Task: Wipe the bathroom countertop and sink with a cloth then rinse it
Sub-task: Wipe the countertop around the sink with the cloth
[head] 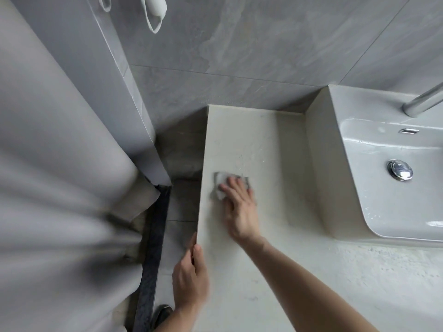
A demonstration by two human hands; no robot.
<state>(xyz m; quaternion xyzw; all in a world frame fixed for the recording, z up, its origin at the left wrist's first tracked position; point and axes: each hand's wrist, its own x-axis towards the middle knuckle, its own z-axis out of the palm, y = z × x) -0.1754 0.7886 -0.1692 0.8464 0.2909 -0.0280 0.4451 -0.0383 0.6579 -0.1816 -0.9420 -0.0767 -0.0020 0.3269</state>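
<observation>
My right hand lies flat, fingers straight, pressing a small grey cloth that peeks out beyond my fingertips near the left edge of the smooth, pale stone tabletop. My left hand curls over that left edge, gripping it. The glossy white sink sits at the right.

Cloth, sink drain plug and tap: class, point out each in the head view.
cloth (219, 188), head view, bare left part.
sink drain plug (399, 169), head view, chrome cap.
tap (423, 101), head view, spout.
</observation>
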